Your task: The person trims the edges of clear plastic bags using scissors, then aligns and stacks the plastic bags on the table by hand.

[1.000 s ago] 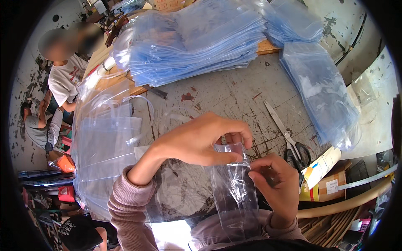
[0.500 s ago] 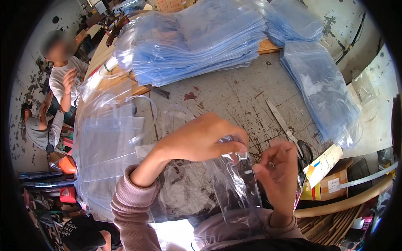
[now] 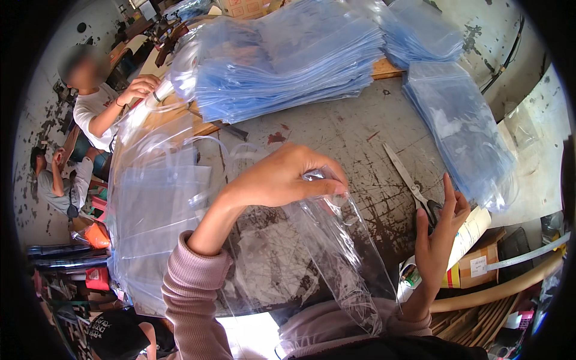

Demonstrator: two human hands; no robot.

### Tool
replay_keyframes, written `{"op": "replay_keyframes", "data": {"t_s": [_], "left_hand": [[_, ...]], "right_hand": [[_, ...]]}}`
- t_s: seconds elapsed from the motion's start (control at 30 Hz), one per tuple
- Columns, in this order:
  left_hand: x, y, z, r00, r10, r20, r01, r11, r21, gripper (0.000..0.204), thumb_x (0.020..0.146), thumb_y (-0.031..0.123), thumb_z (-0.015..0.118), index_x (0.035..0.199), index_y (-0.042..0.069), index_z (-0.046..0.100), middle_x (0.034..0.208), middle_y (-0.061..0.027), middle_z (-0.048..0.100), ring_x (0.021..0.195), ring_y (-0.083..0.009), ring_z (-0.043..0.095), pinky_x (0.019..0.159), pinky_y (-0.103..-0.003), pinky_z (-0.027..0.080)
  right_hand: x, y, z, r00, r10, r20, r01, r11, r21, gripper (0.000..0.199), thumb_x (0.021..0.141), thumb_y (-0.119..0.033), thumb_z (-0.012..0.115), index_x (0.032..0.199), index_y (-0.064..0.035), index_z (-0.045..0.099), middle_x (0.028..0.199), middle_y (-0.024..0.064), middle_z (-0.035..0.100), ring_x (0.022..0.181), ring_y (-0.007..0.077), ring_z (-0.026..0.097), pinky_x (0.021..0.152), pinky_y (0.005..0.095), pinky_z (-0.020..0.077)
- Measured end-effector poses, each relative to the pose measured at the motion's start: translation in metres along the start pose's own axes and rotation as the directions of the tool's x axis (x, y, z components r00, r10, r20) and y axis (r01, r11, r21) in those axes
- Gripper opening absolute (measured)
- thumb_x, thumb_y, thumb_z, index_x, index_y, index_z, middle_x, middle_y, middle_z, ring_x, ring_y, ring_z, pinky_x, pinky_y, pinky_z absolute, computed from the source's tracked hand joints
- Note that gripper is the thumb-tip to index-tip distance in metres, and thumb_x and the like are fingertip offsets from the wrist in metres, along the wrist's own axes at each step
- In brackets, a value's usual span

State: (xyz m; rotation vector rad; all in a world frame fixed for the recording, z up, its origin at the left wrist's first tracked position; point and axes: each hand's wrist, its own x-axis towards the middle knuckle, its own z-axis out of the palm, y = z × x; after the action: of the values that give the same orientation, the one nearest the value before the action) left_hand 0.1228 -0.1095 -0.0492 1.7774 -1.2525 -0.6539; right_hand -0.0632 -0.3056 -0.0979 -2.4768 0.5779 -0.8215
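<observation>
Clear plastic sleeve [image 3: 353, 255]; creased, hanging aslant

1. Most fingers of the left hand [image 3: 285, 175] are hidden behind its thumb and back.
2. The handles of the scissors [image 3: 402, 167] are partly covered by the right hand [image 3: 441, 233].
3. The head of the person in white [image 3: 90, 114] is blurred.
4. The cardboard box [image 3: 243, 7] is cut off by the upper edge.
5. The white label [image 3: 478, 266] is too small to be read.

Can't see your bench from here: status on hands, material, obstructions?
Left hand pinching clear plastic film. Right hand open. Scissors partly hidden behind it.
</observation>
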Motion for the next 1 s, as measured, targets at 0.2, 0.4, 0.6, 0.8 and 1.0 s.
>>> {"op": "replay_keyframes", "data": {"t_s": [0.2,0.4,0.6,0.8,1.0], "left_hand": [[0.002,-0.003,0.001,1.0,0.016,0.0,-0.016,1.0,0.016,0.016,0.084,0.015,0.062,0.092,0.001,0.066,0.083,-0.0075,0.068,0.073,-0.0138,0.064,0.066,-0.025,0.047],[0.0,-0.002,-0.001,1.0,-0.024,0.013,0.024,0.999,0.027,0.018,0.084,0.021,0.063,0.091,0.005,0.067,0.081,-0.0065,0.068,0.075,-0.0148,0.063,0.069,-0.027,0.046],[0.0,-0.002,-0.003,0.992,-0.11,0.067,0.111,0.994,-0.011,0.018,0.085,0.02,0.061,0.092,0.005,0.067,0.083,-0.0069,0.068,0.077,-0.0157,0.063,0.07,-0.028,0.046],[0.002,-0.006,0.001,0.999,-0.01,0.041,0.011,0.999,-0.03,0.019,0.086,0.02,0.061,0.092,0.003,0.065,0.082,-0.0063,0.068,0.073,-0.0125,0.064,0.066,-0.024,0.046],[-0.001,-0.012,0.003,0.99,-0.121,0.075,0.124,0.991,-0.039,0.02,0.085,0.022,0.061,0.095,0.006,0.067,0.087,-0.0079,0.068,0.079,-0.0176,0.064,0.072,-0.029,0.047]], "right_hand": [[-0.002,0.007,-0.003,0.993,0.023,0.12,-0.017,0.999,-0.051,0.059,0.081,-0.003,0.056,0.135,-0.0131,0.036,0.126,0.0239,0.028,0.114,0.0398,0.034,0.097,0.0475,0.0301],[0.007,-0.016,-0.015,0.965,-0.174,0.197,0.206,0.965,-0.159,0.042,0.077,-0.011,0.061,0.119,-0.0163,0.056,0.144,0.0254,0.016,0.131,0.0492,0.013,0.105,0.0525,0.0184],[0.013,-0.038,-0.015,0.948,-0.296,0.118,0.311,0.938,-0.151,0.027,0.084,-0.034,0.055,0.101,-0.0177,0.069,0.145,0.0243,0.018,0.133,0.0497,0.003,0.101,0.0642,0.0138],[0.011,-0.04,-0.031,0.812,-0.283,-0.51,0.24,0.959,-0.151,0.058,0.095,-0.048,0.022,0.105,-0.0128,0.067,0.147,0.0189,0.012,0.134,0.0453,0.009,0.103,0.0596,0.0193],[0.013,-0.019,-0.024,0.989,-0.012,0.148,0.056,0.952,-0.3,0.025,0.086,-0.022,0.056,0.076,-0.002,0.069,0.113,0.0143,0.06,0.121,0.0332,0.045,0.106,0.05,0.0216]]}}
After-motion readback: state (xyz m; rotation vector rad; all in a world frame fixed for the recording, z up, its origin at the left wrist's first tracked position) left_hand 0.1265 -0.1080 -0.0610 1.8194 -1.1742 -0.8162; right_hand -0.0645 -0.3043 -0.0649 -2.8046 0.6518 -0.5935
